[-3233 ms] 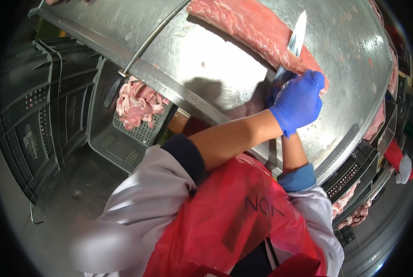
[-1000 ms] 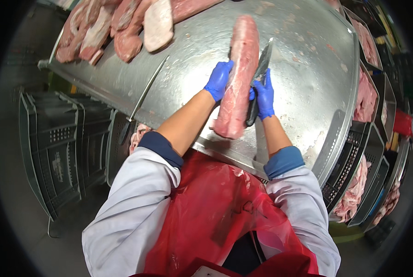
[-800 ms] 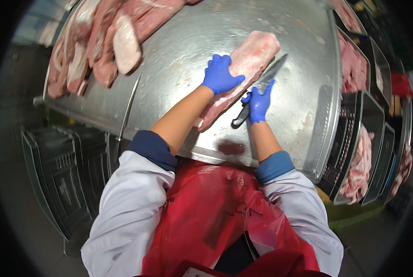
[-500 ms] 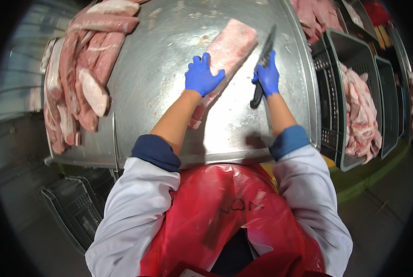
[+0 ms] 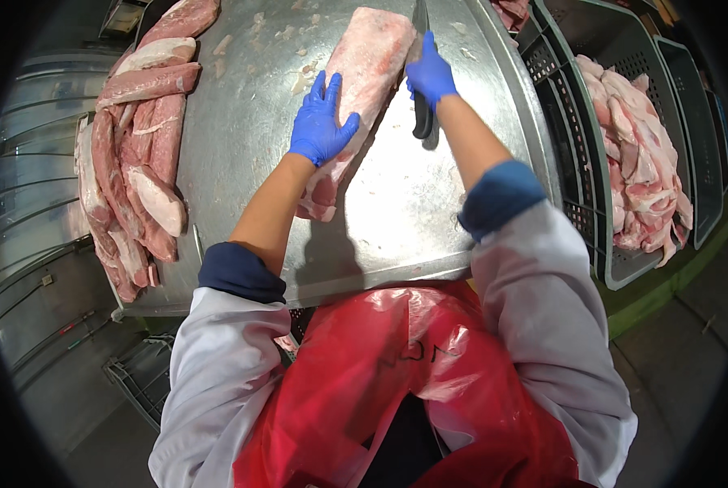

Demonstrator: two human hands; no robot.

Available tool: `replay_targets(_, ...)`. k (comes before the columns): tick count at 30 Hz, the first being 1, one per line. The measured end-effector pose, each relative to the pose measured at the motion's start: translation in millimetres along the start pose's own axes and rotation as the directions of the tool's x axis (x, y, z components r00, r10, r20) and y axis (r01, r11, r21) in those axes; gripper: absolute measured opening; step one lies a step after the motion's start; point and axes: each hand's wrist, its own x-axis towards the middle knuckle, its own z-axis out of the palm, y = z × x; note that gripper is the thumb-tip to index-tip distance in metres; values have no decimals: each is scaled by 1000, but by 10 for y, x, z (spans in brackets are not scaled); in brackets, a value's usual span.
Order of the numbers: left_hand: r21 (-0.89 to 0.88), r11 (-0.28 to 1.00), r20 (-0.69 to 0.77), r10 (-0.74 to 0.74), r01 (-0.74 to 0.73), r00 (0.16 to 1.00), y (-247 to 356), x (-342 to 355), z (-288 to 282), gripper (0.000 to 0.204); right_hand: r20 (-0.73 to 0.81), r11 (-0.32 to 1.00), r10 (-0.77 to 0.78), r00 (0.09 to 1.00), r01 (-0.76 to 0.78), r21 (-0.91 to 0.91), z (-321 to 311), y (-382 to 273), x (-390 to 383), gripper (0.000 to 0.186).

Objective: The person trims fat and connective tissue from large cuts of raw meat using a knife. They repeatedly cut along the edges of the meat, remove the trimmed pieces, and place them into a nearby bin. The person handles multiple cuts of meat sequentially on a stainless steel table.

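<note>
Slab of pale raw meat (image 5: 370, 61) lies slantwise across the mid of the metal counter (image 5: 246, 130), one end twd the near edge, the other twd the far edge. L hand (image 5: 324, 122), blue-gloved, rests palm-down on it approx. halfway along; grip is loose, fingers spread flat on the surface. R hand (image 5: 431, 75), same glove type, sits just beside the slab's R side, grip wrapped round the black handle of a knife (image 5: 422, 120); blade points twd far edge. Can't tell if blade touches meat.

Writing: dark, handwritten-looking letters across front of the red apron (image 5: 340, 382), warped by creases & glare.

Pile of long meat cuts (image 5: 140, 163) along counter's L edge. Thin metal rod (image 5: 199, 242) near the near L corner, just beside the pile. Past R edge: grey perforated crate (image 5: 598, 220) w/ pale meat trimmings (image 5: 636, 167).
</note>
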Motion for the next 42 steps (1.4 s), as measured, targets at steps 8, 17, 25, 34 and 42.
replay_targets(8, -44, 999, 12, -25, 25, 1000, -81, -64, -13, 86, 186, 997, 76, 979, -73, -23, 169, 123, -888, 87)
replay_targets(17, -41, 999, -78, -39, 36, 996, -163, 60, 119, 88, 180, 992, 0, 984, 23, -125, 437, 319, -867, 87)
replay_targets(25, -47, 994, -101, -100, 96, 990, -292, 204, 145, 91, 319, 976, 15, 948, 56, -211, 404, 171, -712, 88)
replay_targets(34, -57, 992, -169, -124, 116, 978, -386, 211, 155, 90, 406, 945, 24, 913, 112, -309, 425, -285, -484, 84)
replay_targets(42, -89, 995, -171, -65, 51, 983, -499, -260, 155, 89, 465, 862, -17, 885, 249, -442, 290, 541, -1695, 70)
